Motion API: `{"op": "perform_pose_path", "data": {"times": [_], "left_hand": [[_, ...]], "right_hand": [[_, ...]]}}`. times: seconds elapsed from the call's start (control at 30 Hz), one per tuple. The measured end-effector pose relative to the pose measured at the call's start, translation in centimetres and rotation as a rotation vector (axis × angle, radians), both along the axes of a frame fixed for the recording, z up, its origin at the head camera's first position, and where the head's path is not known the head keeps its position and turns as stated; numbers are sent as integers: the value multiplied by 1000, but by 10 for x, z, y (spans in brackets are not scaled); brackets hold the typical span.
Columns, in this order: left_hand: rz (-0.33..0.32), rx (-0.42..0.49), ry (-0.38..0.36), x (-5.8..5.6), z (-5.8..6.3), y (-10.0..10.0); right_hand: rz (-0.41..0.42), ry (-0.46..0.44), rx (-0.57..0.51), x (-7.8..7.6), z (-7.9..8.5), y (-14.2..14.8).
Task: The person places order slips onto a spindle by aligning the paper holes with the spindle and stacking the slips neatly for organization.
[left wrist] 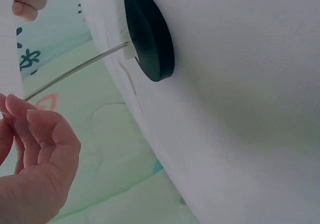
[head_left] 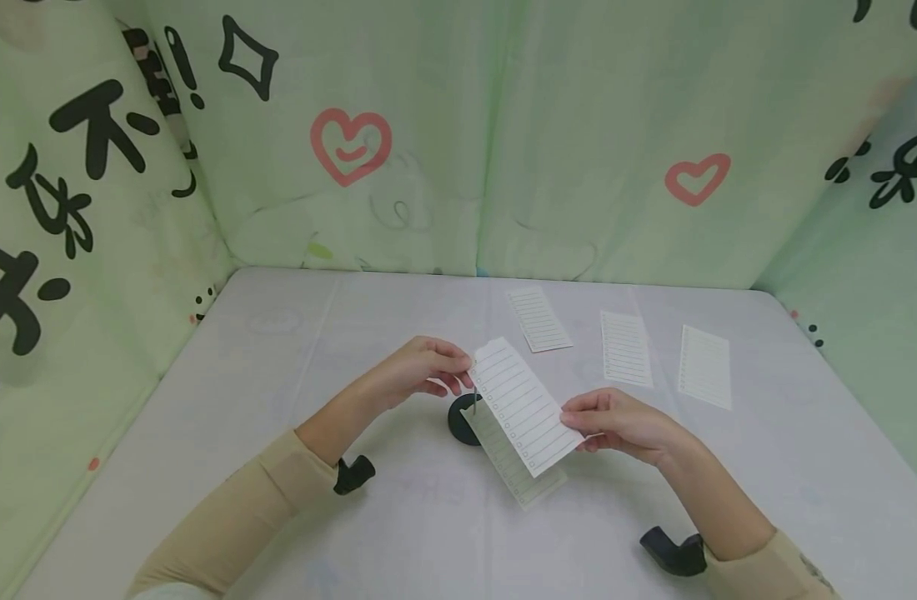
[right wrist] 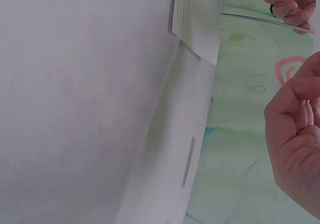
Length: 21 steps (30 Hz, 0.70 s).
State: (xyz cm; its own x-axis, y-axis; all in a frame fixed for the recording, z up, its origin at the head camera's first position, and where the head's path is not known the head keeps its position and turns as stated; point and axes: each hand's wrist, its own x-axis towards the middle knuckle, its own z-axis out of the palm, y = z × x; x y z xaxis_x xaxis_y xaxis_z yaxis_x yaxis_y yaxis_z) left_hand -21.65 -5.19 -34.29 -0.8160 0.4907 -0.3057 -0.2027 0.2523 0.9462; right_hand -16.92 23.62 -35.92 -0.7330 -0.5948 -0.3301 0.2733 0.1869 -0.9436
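Observation:
A lined paper slip with small checkboxes (head_left: 522, 408) is held tilted in the air between both hands. My left hand (head_left: 428, 367) pinches its upper left corner, right at the top of a thin metal spike (left wrist: 75, 71). The lower right corner is gripped between thumb and fingers of my right hand (head_left: 623, 423). The spike rises from a round black base (left wrist: 150, 36) on the table. Low on the spike, at the base, sits another lined slip (head_left: 496, 450), partly covered by the held one in the head view. The left fingertips hide the spike's tip.
Three more lined slips, a left one (head_left: 539, 318), a middle one (head_left: 627, 348) and a right one (head_left: 704, 367), lie at the back right of the white-covered table (head_left: 398, 533). Printed green curtains (head_left: 428, 208) surround it at the back and sides.

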Motion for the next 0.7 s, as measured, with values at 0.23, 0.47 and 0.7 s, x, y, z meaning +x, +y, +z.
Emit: {"op": "perform_pose_path", "data": {"times": [0.23,0.47,0.7], "left_hand": [[-12,-91,10,-1,-17,1],[8,-177,-22,2,-34,5],[15,-262,-38,0,-49,9]], "right_hand": [[-11,-9,112,-2,-7,3],[30,25,266,-2,-18,2],[63,43,382,-3,-26,-3]]}}
